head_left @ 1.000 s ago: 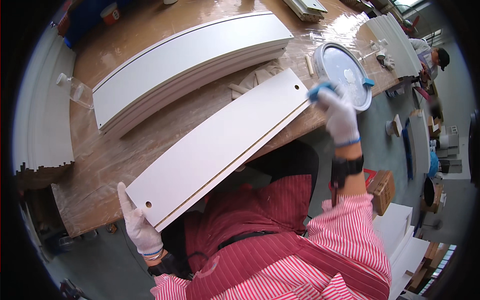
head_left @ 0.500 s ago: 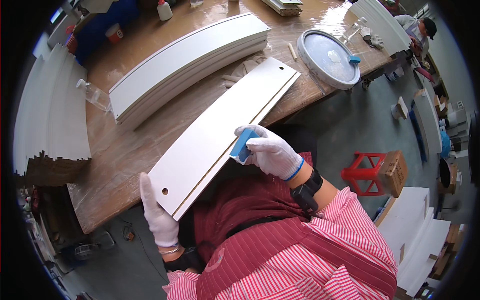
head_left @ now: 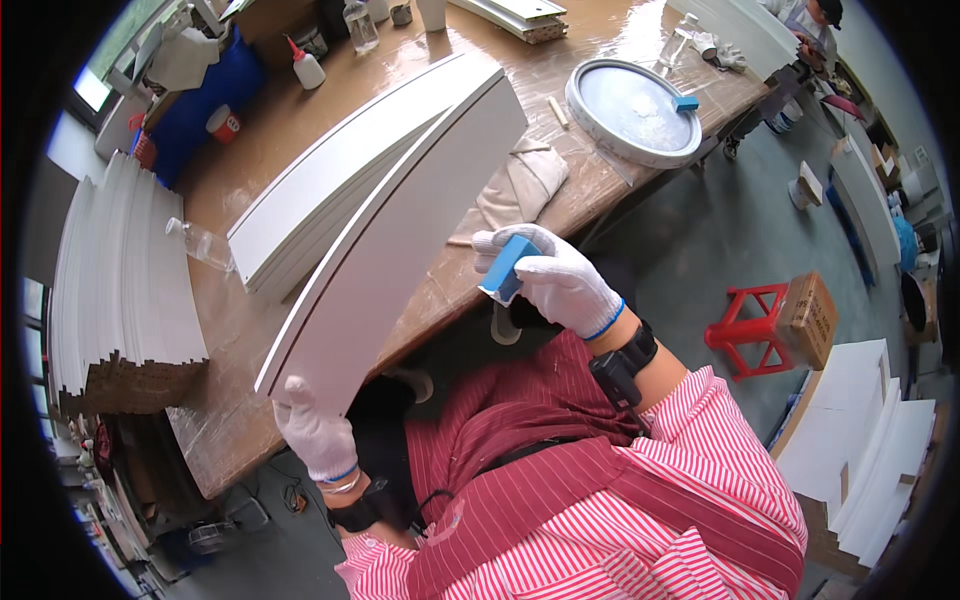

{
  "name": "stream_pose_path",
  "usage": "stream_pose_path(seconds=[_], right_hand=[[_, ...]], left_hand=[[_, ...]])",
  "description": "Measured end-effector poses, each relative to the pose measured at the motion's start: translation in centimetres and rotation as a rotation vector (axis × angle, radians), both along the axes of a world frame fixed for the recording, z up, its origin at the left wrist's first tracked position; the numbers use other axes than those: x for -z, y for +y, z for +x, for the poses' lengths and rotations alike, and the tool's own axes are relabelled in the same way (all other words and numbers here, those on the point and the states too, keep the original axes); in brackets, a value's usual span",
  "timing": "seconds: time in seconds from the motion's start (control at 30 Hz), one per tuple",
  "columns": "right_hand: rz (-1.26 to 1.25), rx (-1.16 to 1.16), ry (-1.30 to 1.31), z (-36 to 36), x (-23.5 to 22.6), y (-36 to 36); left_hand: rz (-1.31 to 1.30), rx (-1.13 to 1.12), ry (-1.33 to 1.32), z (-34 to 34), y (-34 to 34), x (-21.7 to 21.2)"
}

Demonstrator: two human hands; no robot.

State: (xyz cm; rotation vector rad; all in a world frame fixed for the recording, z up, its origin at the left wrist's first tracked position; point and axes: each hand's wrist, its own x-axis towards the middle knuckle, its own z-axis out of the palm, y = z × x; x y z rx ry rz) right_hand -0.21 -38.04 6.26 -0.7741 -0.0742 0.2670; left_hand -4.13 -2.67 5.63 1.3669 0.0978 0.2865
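A long, plain white board (head_left: 400, 245), thinly dark-lined along its upper-left side, tilts across the frame's left-centre. The gloved left hand (head_left: 316, 430) grips its lower end; the gloved right hand (head_left: 562, 284), apart from it, pinches a blue block (head_left: 509, 266) near mid-frame.

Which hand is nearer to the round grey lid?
Right. In the picture, the right hand is lower-left of the lid; the left hand is farther, holding the white board.
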Motion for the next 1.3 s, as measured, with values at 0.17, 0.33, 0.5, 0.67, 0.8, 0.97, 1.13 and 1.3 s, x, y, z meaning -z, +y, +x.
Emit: stream_pose_path(seconds=[0.17, 0.33, 0.5, 0.67, 0.8, 0.97, 1.13, 1.3], right_hand=[[0.018, 0.047, -0.038, -0.1, 1.2, -1.6], [-0.007, -0.007, -0.032, 0.4, 0.9, -0.3], [0.186, -0.232, 0.044, 1.9, 1.3, 6.1], [0.402, -0.118, 0.279, 5.0, 3.8, 8.5], [0.410, 0.093, 0.228, 7.8, 3.8, 1.9], [0.360, 0.302, 0.094, 11.6, 5.0, -9.3], [0.227, 0.668, 0.040, 14.5, 3.6, -14.5], [-0.596, 0.896, -0.122, 16.7, 2.0, -13.1]], left_hand=[[-0.385, -0.024, 0.253, -0.2, 0.6, 1.6], [-0.386, 0.012, 0.423, 0.9, 1.1, 4.0], [-0.339, -0.001, 0.503, 1.7, 0.6, 5.4], [-0.257, -0.012, 0.518, 1.5, 1.3, 5.7], [-0.187, -0.007, 0.449, 0.6, 2.2, 6.5], [-0.197, 0.009, 0.394, 0.2, 2.3, 6.8], [-0.267, 0.006, 0.406, 0.5, 2.0, 6.9], [-0.273, -0.019, 0.404, 0.3, 1.9, 6.7]])
